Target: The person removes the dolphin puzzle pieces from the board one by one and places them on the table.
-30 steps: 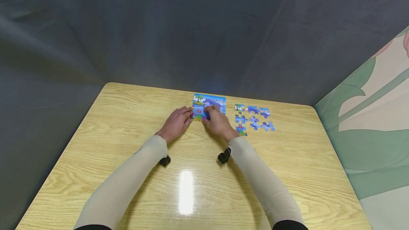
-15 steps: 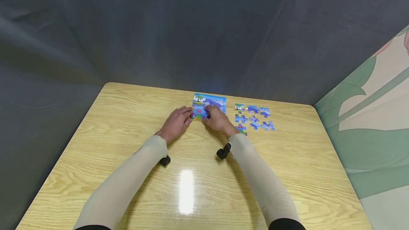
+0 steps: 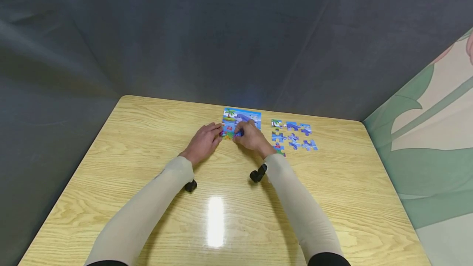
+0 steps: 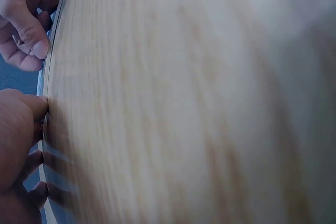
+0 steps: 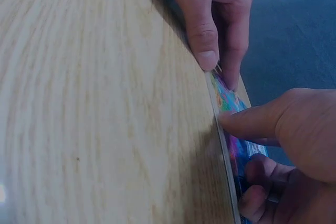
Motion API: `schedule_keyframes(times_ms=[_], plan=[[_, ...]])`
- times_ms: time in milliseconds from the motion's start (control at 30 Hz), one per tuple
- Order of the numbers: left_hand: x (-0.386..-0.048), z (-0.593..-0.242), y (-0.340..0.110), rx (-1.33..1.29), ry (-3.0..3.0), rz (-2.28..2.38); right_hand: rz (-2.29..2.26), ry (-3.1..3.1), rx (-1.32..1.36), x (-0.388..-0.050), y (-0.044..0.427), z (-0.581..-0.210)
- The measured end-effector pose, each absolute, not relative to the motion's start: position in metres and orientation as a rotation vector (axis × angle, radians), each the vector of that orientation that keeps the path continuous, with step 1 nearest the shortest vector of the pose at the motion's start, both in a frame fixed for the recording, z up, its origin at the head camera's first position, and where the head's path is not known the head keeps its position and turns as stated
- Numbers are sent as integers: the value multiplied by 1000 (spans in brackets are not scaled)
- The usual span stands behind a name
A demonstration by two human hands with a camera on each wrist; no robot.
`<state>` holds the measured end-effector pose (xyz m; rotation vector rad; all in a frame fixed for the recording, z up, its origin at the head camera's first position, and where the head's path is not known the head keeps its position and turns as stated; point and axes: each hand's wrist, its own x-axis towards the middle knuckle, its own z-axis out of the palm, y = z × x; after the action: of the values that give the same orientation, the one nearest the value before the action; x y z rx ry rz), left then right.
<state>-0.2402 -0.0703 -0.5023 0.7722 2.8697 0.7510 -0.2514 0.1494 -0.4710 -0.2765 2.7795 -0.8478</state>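
A flat jigsaw puzzle board (image 3: 252, 115) with a palm tree and dolphin scene lies near the table's far edge. My left hand (image 3: 204, 141) rests at its left edge, fingers fairly straight, thumb and fingertips touching the corner. Over the lower middle of the board, my right hand (image 3: 252, 138) has its thumb and curled fingers close together, seemingly pinching a puzzle piece; the fingers hide most of it. In the right wrist view, the right thumb (image 5: 257, 121) lies on the board's colourful near edge, and the left hand (image 5: 210, 19) touches the corner.
Loose puzzle pieces (image 3: 294, 143) lie in rows right of the board, one partly behind the right wrist. The wooden table (image 3: 155, 118) meets a dark curtain (image 3: 221, 44) at the back. A patterned panel (image 3: 436, 134) stands at the right.
My right hand has shifted slightly on the board, its wrist moving a little up and left. The left hand stays in place at the board's edge.
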Motion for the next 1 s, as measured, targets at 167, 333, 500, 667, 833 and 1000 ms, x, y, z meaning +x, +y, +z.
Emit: schedule_keyframes(times_ms=[167, 333, 500, 667, 833, 1000], plan=[[-239, -500, -70, 782, 2878, 750, -844, 2789, -277, -252, 150, -472], [-238, -500, -70, 776, 2870, 745, -843, 2761, -274, -253, 150, -472], [-238, -501, -69, 771, 2879, 747, -855, 2731, -277, -255, 151, -471], [-239, -501, -70, 764, 2867, 753, -875, 2740, -343, -259, 153, -472], [-240, -500, -70, 771, 2860, 756, -896, 2738, -340, -260, 154, -473], [-239, -500, -69, 766, 2864, 740, -876, 2716, -334, -261, 155, -472]])
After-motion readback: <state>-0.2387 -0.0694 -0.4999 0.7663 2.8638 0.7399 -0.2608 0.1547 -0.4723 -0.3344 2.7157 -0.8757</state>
